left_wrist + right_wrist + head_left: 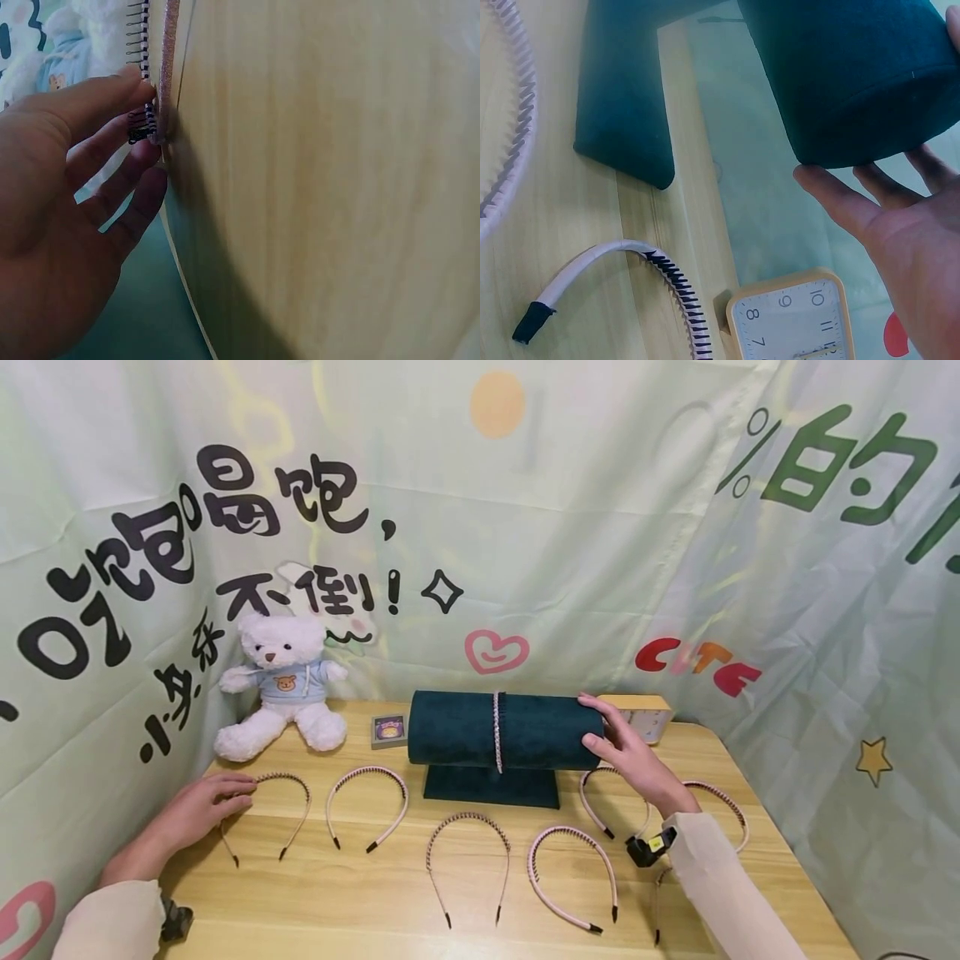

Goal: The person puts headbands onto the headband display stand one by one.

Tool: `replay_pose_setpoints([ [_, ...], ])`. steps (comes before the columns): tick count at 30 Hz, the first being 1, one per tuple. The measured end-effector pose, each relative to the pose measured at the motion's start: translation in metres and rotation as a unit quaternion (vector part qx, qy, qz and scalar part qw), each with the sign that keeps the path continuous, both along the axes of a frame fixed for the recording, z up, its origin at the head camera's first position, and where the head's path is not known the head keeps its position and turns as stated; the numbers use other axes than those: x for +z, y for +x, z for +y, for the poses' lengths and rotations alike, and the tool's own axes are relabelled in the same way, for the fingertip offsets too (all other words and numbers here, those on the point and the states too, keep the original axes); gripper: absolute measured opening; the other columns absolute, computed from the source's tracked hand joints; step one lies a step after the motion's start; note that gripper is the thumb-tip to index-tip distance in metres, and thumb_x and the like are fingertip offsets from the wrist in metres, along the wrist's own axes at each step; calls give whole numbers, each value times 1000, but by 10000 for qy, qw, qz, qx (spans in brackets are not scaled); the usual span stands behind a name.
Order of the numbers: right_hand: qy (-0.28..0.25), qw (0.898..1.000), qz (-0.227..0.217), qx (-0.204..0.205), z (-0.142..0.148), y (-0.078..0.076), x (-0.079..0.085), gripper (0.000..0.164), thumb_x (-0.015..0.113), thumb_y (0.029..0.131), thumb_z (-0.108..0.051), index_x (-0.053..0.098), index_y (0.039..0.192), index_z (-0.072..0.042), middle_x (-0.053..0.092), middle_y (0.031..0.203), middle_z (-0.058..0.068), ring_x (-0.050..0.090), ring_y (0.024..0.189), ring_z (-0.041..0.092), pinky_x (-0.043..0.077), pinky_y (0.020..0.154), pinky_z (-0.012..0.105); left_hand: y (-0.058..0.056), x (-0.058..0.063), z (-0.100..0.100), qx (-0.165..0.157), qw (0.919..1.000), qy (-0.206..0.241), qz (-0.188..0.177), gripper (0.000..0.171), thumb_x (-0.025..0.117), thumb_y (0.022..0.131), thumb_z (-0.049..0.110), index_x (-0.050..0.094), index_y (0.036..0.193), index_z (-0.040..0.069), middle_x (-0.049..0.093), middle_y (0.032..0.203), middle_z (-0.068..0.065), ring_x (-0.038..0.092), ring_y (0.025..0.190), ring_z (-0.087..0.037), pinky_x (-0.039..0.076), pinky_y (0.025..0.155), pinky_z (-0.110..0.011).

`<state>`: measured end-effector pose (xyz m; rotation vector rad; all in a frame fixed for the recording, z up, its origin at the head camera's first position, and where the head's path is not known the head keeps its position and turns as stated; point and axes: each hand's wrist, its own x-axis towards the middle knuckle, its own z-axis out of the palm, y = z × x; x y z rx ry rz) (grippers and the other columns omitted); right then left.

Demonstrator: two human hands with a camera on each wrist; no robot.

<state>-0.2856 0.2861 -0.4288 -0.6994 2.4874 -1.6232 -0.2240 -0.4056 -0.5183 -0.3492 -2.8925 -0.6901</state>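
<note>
At the left of the table my left hand [202,810] pinches a headband [306,793] with thumb and fingers; its dark comb teeth [142,45] show in the left wrist view. A dark green velvet headband stand [450,731], a horizontal roll on a flat base [487,787], stands at the back middle. One headband [497,735] sits around the middle of the roll. My right hand [630,756] holds the roll's right end, thumb on the front and fingers spread around the edge. In the right wrist view the fingertips [810,176] lie at the end's rim.
Several more pink headbands, such as one at centre [468,817] and one beside it [534,868], lie spread on the wooden table [337,910]. A white teddy bear [288,652], a small grey framed box [388,743] and a yellow clock [660,703] stand behind. Printed curtains [562,552] enclose the table.
</note>
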Motion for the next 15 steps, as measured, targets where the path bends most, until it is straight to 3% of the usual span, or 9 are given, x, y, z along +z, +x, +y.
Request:
replay_pose_setpoints([
  [2,2,10000,-2,-2,0,0,0,63,51,118,-25,24,174,-26,8,184,3,19,164,49,31,123,75,1,1,1,43,10000,31,-28,28,78,102,19,80,126,4,72,135,-25,62,128,-51,49,103,-48],
  [6,5,10000,24,4,0,0,0,63,51,117,-24,23,174,-25,8,184,4,20,164,49,31,123,76,3,5,-1,99,9996,186,-161,28,75,105,22,80,126,5,71,136,-27,60,129,-54,46,104,-68],
  [8,6,10000,35,8,-1,0,1,63,51,117,-24,24,174,-25,9,184,3,20,164,50,31,123,76,4,6,-2,144,9996,194,-128,26,75,105,24,81,124,8,74,134,-24,64,127,-49,50,103,-60],
  [11,3,10000,28,8,0,1,1,63,51,117,-25,24,174,-28,8,184,3,20,164,50,31,123,77,6,8,-5,184,9997,172,-30,22,78,103,23,83,120,12,77,128,-18,72,115,-23,54,97,-34],
  [13,5,10000,17,9,0,1,1,63,52,117,-25,25,173,-30,8,184,4,19,164,51,31,123,78,7,9,-7,175,9996,197,67,18,79,101,19,84,117,13,79,124,-15,70,108,-6,50,90,-19],
  [15,6,10000,5,10,0,1,0,63,52,117,-25,25,173,-33,7,184,4,18,164,51,30,123,79,7,9,-8,131,9995,237,134,17,79,100,14,85,116,12,80,122,-14,66,105,3,46,88,-12],
])
